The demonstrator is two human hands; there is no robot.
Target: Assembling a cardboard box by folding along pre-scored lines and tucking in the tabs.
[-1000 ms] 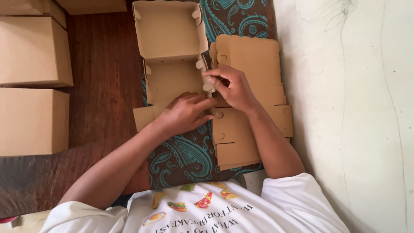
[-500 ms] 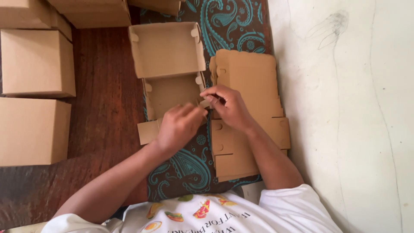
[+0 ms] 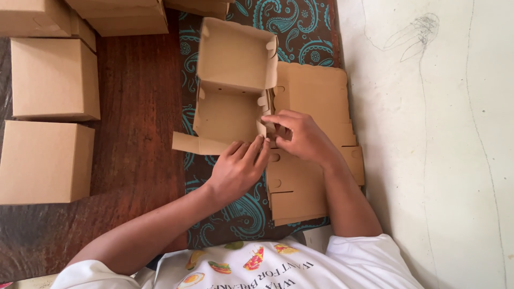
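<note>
Half-folded cardboard box: lay mid-floor on paisley cloth. Judged light, creasable; best held at corner flaps. Left hand and right hand pinched its near-right tab.

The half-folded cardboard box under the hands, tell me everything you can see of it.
The half-folded box looks like plain brown cardboard, open, with its lid section raised at the far end and low side walls with tabs. One flap sticks out flat at its near left corner. It lies on a teal paisley cloth. The left hand and right hand pinch its near right corner.
</note>
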